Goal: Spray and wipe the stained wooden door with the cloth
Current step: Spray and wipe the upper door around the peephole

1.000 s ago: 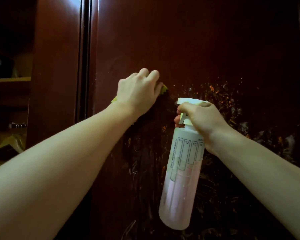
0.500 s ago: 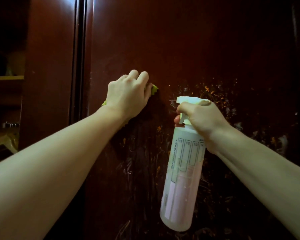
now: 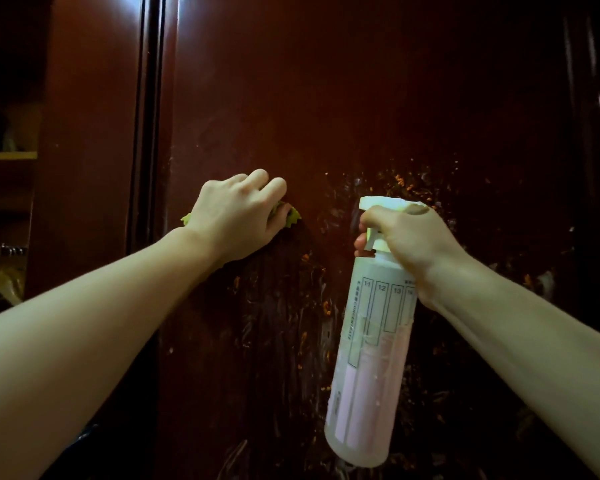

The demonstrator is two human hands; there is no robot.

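Observation:
The dark red-brown wooden door (image 3: 326, 98) fills the view, smeared with white streaks and orange specks across its middle and right. My left hand (image 3: 238, 216) grips a yellow-green cloth (image 3: 291, 216) and presses it against the door left of the stains; only the cloth's edges show past my fingers. My right hand (image 3: 409, 240) holds a translucent spray bottle (image 3: 368, 358) with pink liquid by its white trigger head, nozzle facing the door, a finger round the trigger.
A door frame edge (image 3: 149, 116) runs vertically at left. Beyond it a dim shelf (image 3: 7, 155) holds dark items.
My left hand with the cloth has shifted left across the door. The right hand and bottle stay almost where they were.

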